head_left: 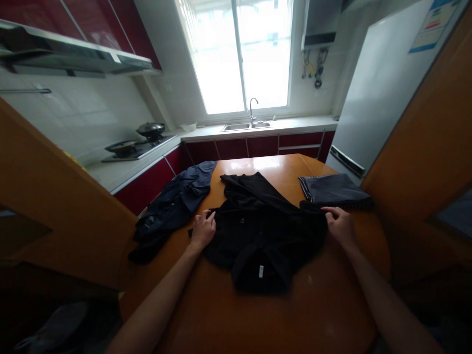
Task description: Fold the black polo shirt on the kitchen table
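A black collared shirt [265,226] lies spread on the wooden table, its collar and white label toward me. My left hand [203,228] is closed on the cloth at the shirt's left side, near a sleeve. At the right side, my right hand [339,223] pinches the edge of the other sleeve between thumb and fingers. The far part of the shirt is bunched and creased, with one sleeve or flap lying slantwise across it.
Dark blue clothing [177,196] lies crumpled at the table's left edge. A folded grey cloth with a striped edge [335,189] rests at the far right of the wooden table [258,319]. Beyond are a counter with a sink [236,127], a stove with pans, and a fridge [383,88].
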Motion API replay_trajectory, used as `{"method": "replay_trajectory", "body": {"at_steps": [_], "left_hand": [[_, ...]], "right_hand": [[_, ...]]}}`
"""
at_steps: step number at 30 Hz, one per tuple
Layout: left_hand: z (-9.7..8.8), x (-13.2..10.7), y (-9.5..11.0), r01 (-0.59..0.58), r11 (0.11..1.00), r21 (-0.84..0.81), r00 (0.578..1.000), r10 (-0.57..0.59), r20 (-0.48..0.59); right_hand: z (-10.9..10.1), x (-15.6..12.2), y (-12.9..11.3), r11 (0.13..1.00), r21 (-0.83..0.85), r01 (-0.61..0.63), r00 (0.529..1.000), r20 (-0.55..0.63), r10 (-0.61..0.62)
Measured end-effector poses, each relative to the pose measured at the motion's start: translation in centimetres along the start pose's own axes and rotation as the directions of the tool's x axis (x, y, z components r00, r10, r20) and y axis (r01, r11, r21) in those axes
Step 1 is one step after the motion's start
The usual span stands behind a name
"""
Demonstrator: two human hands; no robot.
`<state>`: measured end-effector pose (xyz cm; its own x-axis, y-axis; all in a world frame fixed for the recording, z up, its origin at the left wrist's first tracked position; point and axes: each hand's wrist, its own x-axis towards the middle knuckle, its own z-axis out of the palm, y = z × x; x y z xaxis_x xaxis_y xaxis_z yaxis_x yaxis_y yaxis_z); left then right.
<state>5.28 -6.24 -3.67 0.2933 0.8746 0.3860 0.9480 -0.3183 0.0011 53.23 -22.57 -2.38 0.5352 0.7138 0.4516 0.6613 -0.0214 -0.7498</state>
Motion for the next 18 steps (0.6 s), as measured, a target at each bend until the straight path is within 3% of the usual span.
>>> {"method": "replay_trajectory", "body": {"at_steps": [5, 11, 15, 18], "left_hand": [[-1.2, -3.4, -0.8, 0.022, 0.996, 0.085, 1.0, -0.021, -0.012], [-3.9, -6.5, -0.8, 0.054, 0.998, 0.017, 0.998, -0.053, -0.042], [-5.9, -8.3, -1.1, -0.19, 0.956, -0.224, 0.98, 0.172, -0.097], [-6.9, -10.5, -1.3, -0.375, 0.834, -0.404, 0.917, 0.398, -0.029]], "right_hand": [[-2.6, -2.0, 1.6, 0.995, -0.098, 0.009, 0.981, -0.192, -0.027], [-3.5, -5.8, 3.5, 0.972, -0.234, -0.016, 1.0, -0.02, 0.011], [-4.1, -7.6, 2.1, 0.964, -0.242, 0.113, 0.991, -0.036, -0.126], [-4.3, -9.5, -0.2, 0.941, -0.109, 0.32, 0.94, 0.16, -0.301]]}}
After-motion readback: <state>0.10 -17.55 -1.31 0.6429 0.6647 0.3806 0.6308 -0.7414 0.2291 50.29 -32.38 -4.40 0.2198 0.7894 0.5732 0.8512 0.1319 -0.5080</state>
